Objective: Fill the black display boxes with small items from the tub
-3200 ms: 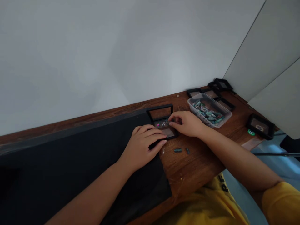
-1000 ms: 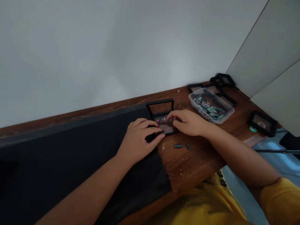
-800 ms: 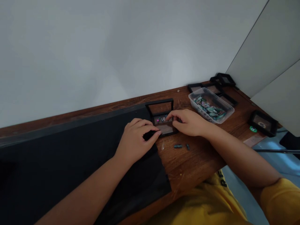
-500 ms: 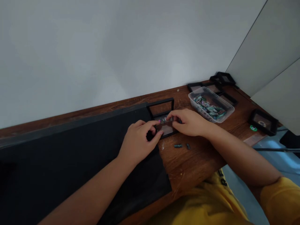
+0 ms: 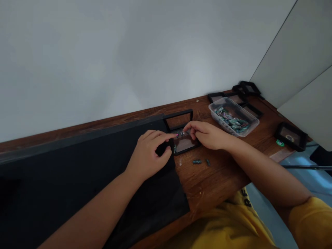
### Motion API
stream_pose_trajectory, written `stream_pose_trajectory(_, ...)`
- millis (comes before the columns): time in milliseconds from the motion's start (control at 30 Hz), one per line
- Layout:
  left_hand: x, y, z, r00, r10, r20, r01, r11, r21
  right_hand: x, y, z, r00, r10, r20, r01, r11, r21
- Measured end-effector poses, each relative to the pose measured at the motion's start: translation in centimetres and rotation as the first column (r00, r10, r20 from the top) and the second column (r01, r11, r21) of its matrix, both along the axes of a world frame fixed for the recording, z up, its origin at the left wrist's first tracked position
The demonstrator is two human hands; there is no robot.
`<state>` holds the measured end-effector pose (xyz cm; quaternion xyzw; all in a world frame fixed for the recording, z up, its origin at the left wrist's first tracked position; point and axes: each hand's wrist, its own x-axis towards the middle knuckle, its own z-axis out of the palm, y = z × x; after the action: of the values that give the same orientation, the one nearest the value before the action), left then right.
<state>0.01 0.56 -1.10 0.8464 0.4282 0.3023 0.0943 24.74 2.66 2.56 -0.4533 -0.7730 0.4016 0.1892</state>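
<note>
A black hinged frame (image 5: 185, 149) lies open on the wooden table, its lid (image 5: 178, 119) raised at the back. Small shiny pieces (image 5: 181, 134) rest on the clear film inside it. My left hand (image 5: 150, 150) is at the frame's left side, thumb and index finger apart, the index fingertip on the film by the pieces. From the right, my right hand (image 5: 207, 135) reaches over the frame with its fingers bent at the pieces; whether it pinches one is too small to tell. Two teal pieces (image 5: 197, 162) lie on the table in front of the frame.
A clear plastic tub (image 5: 252, 128) of green and purple pieces stands to the right. Several black frames (image 5: 250, 88) lie behind it. Another black frame (image 5: 291, 136) sits at the right edge near a green tag (image 5: 280, 143). A black mat (image 5: 77, 166) covers the left.
My left thumb has pulled back left from the frame's lower part, uncovering a small greenish piece at its left edge. My right thumb has moved in under the palm, and its fingertips have shifted slightly.
</note>
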Motion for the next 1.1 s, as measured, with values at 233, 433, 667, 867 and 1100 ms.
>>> stream_pose_trajectory(233,0.1,-0.1,-0.3,0.999,-0.041,-0.010,0.041,0.999,0.030,-0.1,0.0,-0.3,0.998,-0.021,-0.054,0.018,0.999,-0.048)
stream_pose_trajectory(433,-0.1,-0.1,-0.3,0.995,-0.097,-0.011,0.097,0.995,-0.008,-0.4,-0.3,-0.2,0.998,-0.032,-0.054,0.028,0.997,-0.067)
stream_pose_trajectory(667,-0.1,0.0,-0.5,0.995,-0.101,-0.014,0.100,0.993,-0.056,-0.6,-1.0,0.8,0.998,-0.020,-0.052,0.016,0.998,-0.068)
stream_pose_trajectory(867,0.0,0.0,-0.4,0.998,-0.055,0.039,0.057,0.995,-0.077,-0.7,-1.1,1.0,0.998,-0.067,-0.002,0.067,0.998,-0.017)
stream_pose_trajectory(1100,0.0,-0.2,0.1,1.000,0.013,0.025,-0.011,0.995,-0.101,-0.7,-0.9,0.9,0.987,-0.110,0.114,0.100,0.991,0.086)
